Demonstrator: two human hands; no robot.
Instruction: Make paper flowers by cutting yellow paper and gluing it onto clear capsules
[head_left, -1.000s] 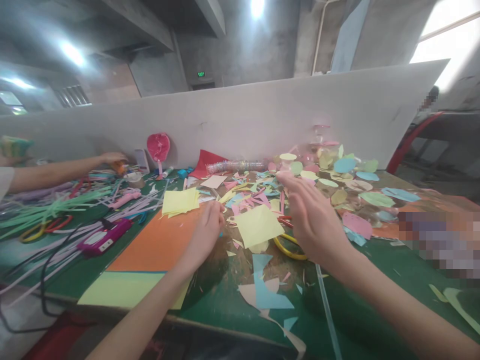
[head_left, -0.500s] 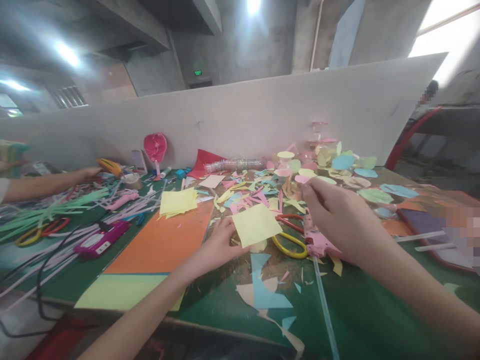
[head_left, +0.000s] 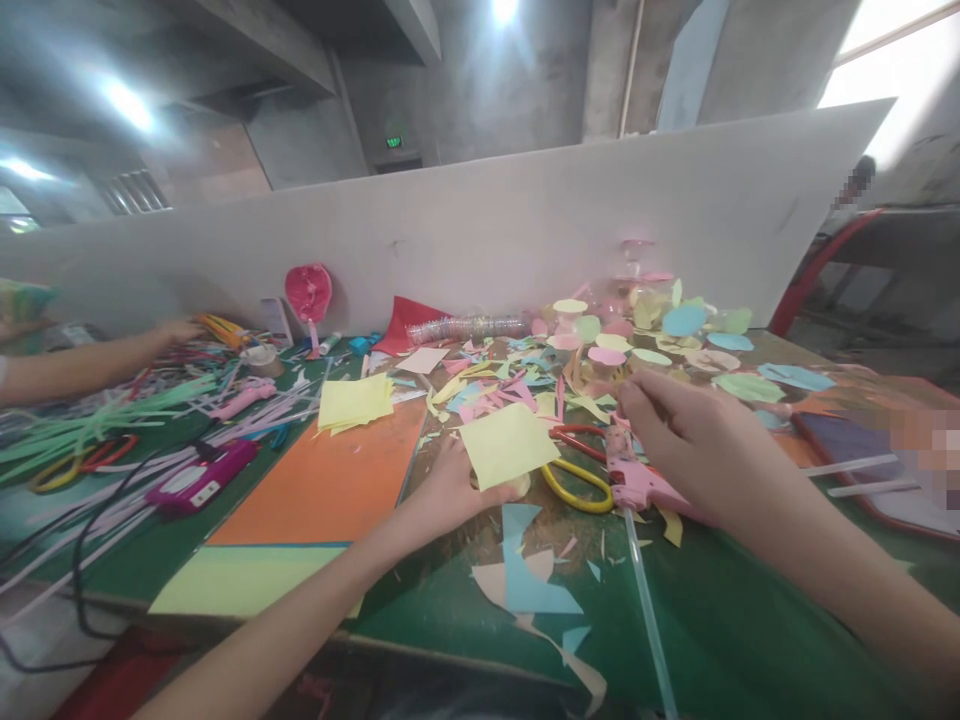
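Observation:
My left hand (head_left: 448, 490) pinches a square of yellow paper (head_left: 508, 445) and holds it tilted just above the green table (head_left: 720, 620). My right hand (head_left: 694, 440) is closed around a pink glue gun (head_left: 634, 478) that lies on the table, with a clear glue stick (head_left: 646, 610) trailing from its rear toward me. Yellow-handled scissors (head_left: 576, 480) lie between the two hands, partly under the paper.
An orange sheet (head_left: 322, 485) and a yellow-green sheet (head_left: 240, 583) lie at left, with a yellow paper stack (head_left: 356, 402). Coloured scraps and paper circles (head_left: 660, 335) cover the back right. Another person's arm (head_left: 90, 360) reaches among strips at far left. A white partition (head_left: 487, 230) stands behind.
My right hand went from open in the air to closed on the pink glue gun. My left hand took hold of the yellow square and lifted its edge.

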